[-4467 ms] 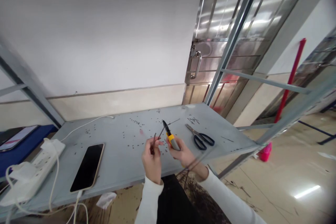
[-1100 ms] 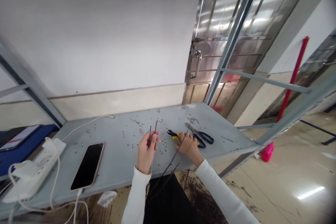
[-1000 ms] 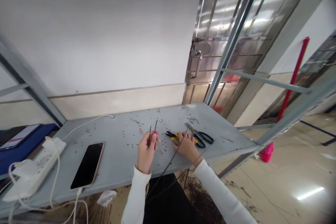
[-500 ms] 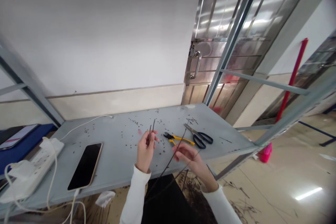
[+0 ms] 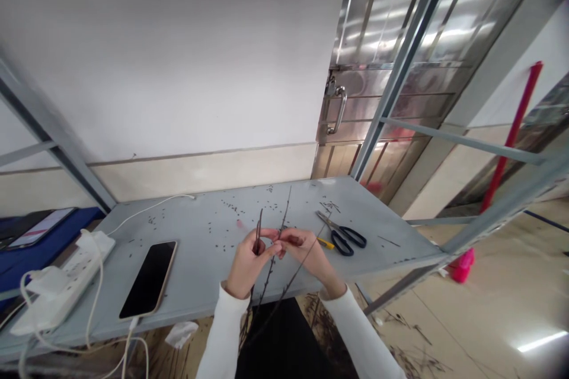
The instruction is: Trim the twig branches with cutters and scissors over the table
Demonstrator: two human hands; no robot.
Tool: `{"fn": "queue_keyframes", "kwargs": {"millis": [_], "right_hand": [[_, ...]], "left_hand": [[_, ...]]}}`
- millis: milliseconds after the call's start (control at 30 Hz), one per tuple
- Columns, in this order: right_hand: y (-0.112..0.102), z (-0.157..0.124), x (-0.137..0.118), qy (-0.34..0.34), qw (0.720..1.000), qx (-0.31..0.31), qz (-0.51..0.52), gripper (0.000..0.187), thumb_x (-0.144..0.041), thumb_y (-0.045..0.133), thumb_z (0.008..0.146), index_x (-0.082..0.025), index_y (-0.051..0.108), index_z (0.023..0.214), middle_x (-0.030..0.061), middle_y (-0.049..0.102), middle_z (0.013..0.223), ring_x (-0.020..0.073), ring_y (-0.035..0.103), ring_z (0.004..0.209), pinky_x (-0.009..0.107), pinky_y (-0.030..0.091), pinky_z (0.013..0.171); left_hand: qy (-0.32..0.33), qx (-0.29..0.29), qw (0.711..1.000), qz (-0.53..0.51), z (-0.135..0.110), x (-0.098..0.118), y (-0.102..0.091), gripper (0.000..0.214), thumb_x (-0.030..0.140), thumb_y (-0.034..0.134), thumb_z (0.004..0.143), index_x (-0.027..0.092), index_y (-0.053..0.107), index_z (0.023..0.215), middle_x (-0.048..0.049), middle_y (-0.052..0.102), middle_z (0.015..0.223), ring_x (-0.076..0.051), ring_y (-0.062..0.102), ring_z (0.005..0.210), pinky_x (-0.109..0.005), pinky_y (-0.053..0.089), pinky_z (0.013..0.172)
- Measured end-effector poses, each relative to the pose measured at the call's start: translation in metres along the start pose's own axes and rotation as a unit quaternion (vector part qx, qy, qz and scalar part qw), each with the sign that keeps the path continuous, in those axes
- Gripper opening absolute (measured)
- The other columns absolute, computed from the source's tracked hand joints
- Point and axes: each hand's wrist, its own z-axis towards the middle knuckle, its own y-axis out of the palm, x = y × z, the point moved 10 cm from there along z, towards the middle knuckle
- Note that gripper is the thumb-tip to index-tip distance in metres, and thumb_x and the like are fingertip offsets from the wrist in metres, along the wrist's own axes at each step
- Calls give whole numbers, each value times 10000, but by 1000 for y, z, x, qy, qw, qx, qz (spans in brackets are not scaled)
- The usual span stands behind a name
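Observation:
Over the near part of the grey table [image 5: 186, 275], my two hands meet at the fingertips. My left hand [image 5: 246, 260] is closed around thin dark twigs [image 5: 259, 230] whose ends stick up above the fingers. A longer knobbly twig [image 5: 269, 274] runs between both hands, pinched by the fingers of my right hand [image 5: 307, 253]. Another thin twig [image 5: 294, 277] slants past the right hand; what holds it is unclear. Behind the right hand, the pliers [image 5: 326, 243] show only part of a yellow handle. Black-handled scissors [image 5: 342, 234] lie to the right.
A phone [image 5: 149, 279] on a cable and a white power strip [image 5: 66, 284] lie at the left. Small dark bits [image 5: 231, 206] are scattered on the table. Grey shelf posts [image 5: 402, 71] rise at both sides. Cut twigs [image 5: 413, 331] litter the floor.
My right hand has moved left to meet my left hand, bringing a twig upright between them. It now covers most of the pliers. The view has shifted slightly.

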Motion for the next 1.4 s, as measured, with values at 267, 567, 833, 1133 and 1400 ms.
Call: {"fn": "queue_keyframes", "kwargs": {"millis": [267,567,833,1133,1400], "right_hand": [[5,0,21,49,997,-7,55,293,-407,689,666,-191,523,775,-36,616,577,127,597,489,277,514,540],[-145,-12,13,24,854,161,-495,254,-327,365,875,-158,534,960,173,603,1028,260,572,946,439,422,850],[-205,-29,69,108,757,100,-637,189,-217,612,661,-111,616,818,197,626,889,320,568,918,405,407,820],[-217,-9,44,84,750,45,-654,297,-146,593,562,-170,540,853,109,623,882,264,576,873,314,425,753],[-151,0,-25,30,840,48,-539,255,-435,529,766,-209,417,809,-7,528,677,143,490,591,249,369,544]], "left_hand": [[-8,-3,999,49,3,-5,0,242,308,646,677,173,659,877,68,482,527,-108,375,488,-222,324,506],[-46,19,999,1,4,-17,-1,222,337,654,671,165,669,811,3,627,671,-109,406,516,-230,344,509],[-52,42,997,-23,5,-18,-5,274,332,664,672,161,686,885,-17,660,693,-136,526,571,-248,432,564],[-86,22,978,-188,-2,-19,3,251,302,721,632,135,670,812,-72,726,803,-194,679,668,-325,538,699],[-95,50,962,-250,-11,0,-12,244,252,758,595,120,692,789,-68,737,733,-168,663,567,-295,560,596]]}}
